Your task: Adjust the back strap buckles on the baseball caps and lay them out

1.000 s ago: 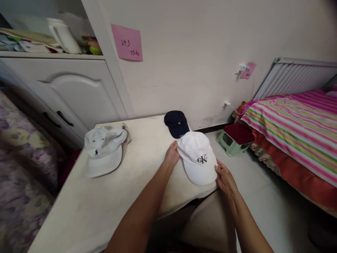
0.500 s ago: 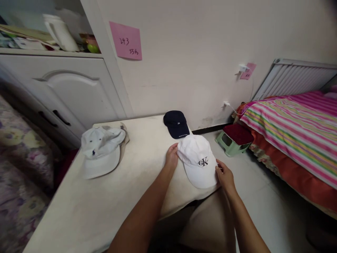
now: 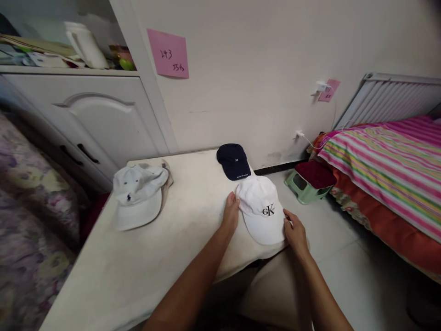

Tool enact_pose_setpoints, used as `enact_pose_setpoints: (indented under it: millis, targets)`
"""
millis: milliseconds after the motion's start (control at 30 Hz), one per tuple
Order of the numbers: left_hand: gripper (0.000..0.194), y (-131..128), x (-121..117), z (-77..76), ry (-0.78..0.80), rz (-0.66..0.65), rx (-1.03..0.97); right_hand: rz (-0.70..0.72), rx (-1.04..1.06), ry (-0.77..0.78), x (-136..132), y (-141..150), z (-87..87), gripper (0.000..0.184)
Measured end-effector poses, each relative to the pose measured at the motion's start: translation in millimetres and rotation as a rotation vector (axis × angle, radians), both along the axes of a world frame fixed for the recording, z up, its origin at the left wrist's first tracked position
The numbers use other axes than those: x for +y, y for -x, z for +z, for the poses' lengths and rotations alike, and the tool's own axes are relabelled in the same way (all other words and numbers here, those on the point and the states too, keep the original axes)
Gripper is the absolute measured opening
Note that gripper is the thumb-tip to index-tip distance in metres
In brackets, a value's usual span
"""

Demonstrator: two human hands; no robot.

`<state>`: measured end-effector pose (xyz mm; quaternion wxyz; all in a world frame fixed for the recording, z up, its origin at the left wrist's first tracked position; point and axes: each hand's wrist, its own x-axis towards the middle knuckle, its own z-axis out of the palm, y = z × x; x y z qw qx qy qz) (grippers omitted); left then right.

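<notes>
A white baseball cap (image 3: 259,197) with black letters on its front lies at the table's right end, brim towards me. At the cap's left edge, my left hand (image 3: 231,212) has its fingers closed on the rim of the crown. On the other side, my right hand (image 3: 295,232) pinches the edge near the brim, its fingertips partly hidden. Just behind is a navy baseball cap (image 3: 234,161). Farther left sits a pale grey cap (image 3: 138,191) with a small dark emblem, and a brownish cap partly shows behind it.
The table (image 3: 186,216) has a cream cover and stands against the wall. To the right are a green stool (image 3: 306,191) with a dark red top and a bed (image 3: 382,156) with striped bedding. A white cabinet (image 3: 99,115) and floral fabric (image 3: 31,211) are on the left.
The view has shifted slightly, so most things appear a little farther right. Both hands stay at the white cap's edges, the left a touch lower along its side.
</notes>
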<state>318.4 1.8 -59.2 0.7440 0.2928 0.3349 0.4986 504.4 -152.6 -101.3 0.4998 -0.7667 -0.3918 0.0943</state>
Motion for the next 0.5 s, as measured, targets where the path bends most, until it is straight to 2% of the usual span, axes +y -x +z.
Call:
enact_pose_setpoints:
  millis: [133,267,400,500]
  targets:
    - [0.052,2,-12,5.2,0.019,-0.021,-0.020,0.001,0.005,0.001,1,-2,-1.6,0.049]
    - [0.045,12,-30,9.2,0.043,-0.040,-0.025,0.007,0.019,0.011,-1,-4,-2.5,0.052]
    - [0.039,19,-56,6.7,0.028,-0.105,-0.030,0.001,0.024,0.010,-3,-4,-3.2,0.054]
    - [0.040,21,-66,1.1,0.015,-0.175,-0.038,-0.009,0.032,0.001,-4,-3,-3.5,0.053]
